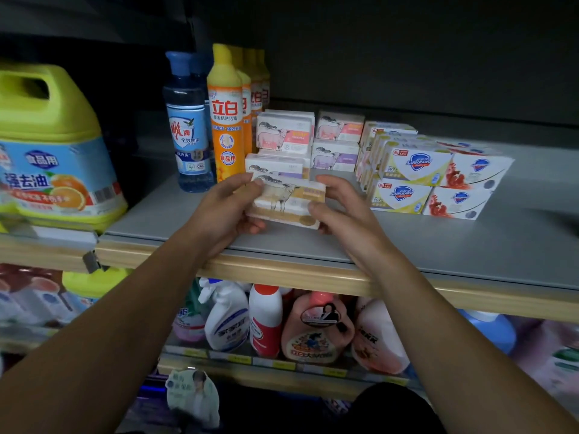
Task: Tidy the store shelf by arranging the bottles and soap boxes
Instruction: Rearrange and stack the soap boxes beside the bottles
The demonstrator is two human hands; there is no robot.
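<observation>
Soap box (286, 200) pinched between left hand (225, 211) and right hand (340, 208), above grey shelf (438, 245).

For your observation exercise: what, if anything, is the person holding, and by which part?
A soap box with a sheep picture, held by its two short ends: the left hand grips the left end, the right hand grips the right end.

One head-worn camera looks forward and down at the grey shelf (438, 245) — close, with the lower shelf beneath.
</observation>
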